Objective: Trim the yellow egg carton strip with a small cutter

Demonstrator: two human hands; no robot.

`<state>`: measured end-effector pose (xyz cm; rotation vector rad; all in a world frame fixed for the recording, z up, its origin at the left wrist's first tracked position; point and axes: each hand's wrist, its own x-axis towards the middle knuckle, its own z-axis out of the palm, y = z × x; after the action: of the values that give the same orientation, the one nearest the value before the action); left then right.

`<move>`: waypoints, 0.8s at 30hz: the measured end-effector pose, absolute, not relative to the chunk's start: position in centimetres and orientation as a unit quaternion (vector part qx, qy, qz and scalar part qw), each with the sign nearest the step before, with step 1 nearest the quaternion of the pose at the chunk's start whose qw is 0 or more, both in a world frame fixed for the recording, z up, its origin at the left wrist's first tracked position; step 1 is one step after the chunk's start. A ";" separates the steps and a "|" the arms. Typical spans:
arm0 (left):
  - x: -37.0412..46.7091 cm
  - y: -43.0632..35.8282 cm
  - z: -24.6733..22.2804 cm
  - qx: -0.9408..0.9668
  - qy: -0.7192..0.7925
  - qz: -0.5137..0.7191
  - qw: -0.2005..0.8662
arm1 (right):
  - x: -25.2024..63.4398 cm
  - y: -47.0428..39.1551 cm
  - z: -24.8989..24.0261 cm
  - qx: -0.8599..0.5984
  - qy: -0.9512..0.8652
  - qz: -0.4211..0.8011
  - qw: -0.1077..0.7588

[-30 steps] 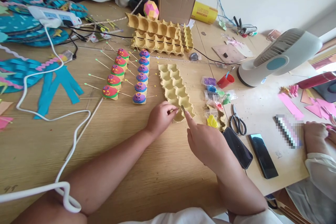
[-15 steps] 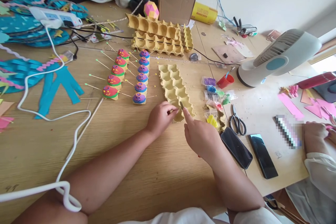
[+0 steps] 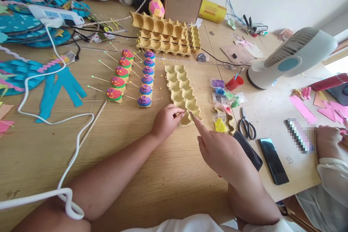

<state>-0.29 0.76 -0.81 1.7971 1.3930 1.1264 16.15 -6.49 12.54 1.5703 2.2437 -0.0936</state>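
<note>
In the head view, a pale yellow egg carton strip [image 3: 178, 86] with two rows of cups lies on the table in front of me. My left hand [image 3: 166, 122] pinches its near left edge between thumb and fingers. A small knife [image 3: 191, 116] is gripped in my right hand [image 3: 217, 148], index finger stretched along the back of the blade. The blade tip is at the cups near the carton's close end. My palm hides most of the handle; only a speck of red shows beneath it.
Left of the carton stand two caterpillar rows, red-green [image 3: 117, 82] and blue-purple [image 3: 147, 79]. Further cartons [image 3: 163, 43] lie behind. Scissors [image 3: 247, 125], phones [image 3: 273, 161], clay bags [image 3: 220, 125] and a fan [image 3: 288, 61] are rightward. A white cable [image 3: 78, 145] crosses the left; another person's hand [image 3: 327, 136] rests far right.
My right hand has drawn back toward me and to the right, the knife moving with it. My left hand keeps its place on the egg carton.
</note>
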 end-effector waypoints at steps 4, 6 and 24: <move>-0.2 0.8 -0.9 0.672 0.526 0.424 0.302 | 16.2 -6.5 12.0 0.560 0.800 -0.032 0.213; -0.2 0.8 -0.9 0.674 0.525 0.424 0.301 | 16.2 -6.4 11.9 0.560 0.799 -0.031 0.218; -0.2 0.8 -0.8 0.674 0.529 0.419 0.301 | 15.2 -5.7 12.1 0.575 0.780 -0.054 0.243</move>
<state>-0.23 0.81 -0.78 1.7872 1.4034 1.1113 15.19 -5.71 12.08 1.5702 2.1299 -0.1463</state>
